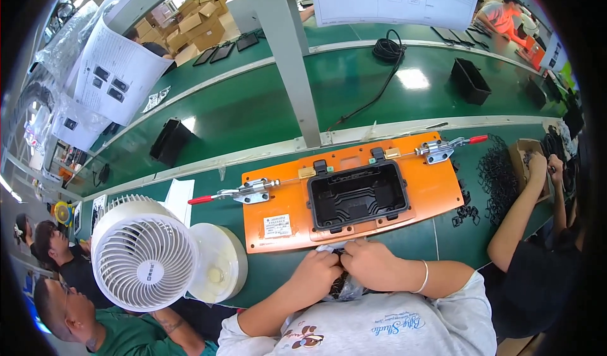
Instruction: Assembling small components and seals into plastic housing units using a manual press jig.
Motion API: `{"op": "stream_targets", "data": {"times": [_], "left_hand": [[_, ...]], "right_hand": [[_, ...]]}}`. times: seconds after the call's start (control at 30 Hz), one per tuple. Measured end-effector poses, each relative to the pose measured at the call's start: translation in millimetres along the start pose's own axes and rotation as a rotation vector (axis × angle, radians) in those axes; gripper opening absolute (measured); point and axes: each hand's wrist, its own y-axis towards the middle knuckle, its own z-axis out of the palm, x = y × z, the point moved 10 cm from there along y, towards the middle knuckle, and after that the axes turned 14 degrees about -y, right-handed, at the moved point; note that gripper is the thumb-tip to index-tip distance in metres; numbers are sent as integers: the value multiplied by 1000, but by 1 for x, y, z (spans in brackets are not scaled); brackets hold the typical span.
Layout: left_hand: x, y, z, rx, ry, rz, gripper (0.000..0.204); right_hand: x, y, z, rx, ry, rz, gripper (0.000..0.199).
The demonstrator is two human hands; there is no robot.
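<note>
Close to my body, my left hand (314,274) and my right hand (372,265) meet with curled fingers at the mouth of a clear plastic bag (354,289). Small dark and brassy pieces show inside it, too small to name. Just beyond my hands lies an orange fixture plate (278,201). A black plastic box (357,195) sits open side up in its middle, with neither hand touching it. Toggle clamps with red handles flank the box, a left clamp (253,191) and a right clamp (437,151).
A white fan (148,264) stands at the left by the plate. Black ring-like parts (496,172) are heaped at the right, near a co-worker's hands (537,165) at a cardboard box (523,150). Beyond a rail, a green conveyor (379,90) carries black boxes (471,81) and a cable (387,49).
</note>
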Motion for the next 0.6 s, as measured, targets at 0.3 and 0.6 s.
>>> {"op": "stream_targets", "data": {"times": [0.3,0.6], "left_hand": [[0,-8,-13,-140,-142,33,12],[-5,-7,-26,-121,-213,79,10]], "right_hand": [[4,5,13,81,37,-61,8],[-32,0,-66,-216,167,-47,10]]}}
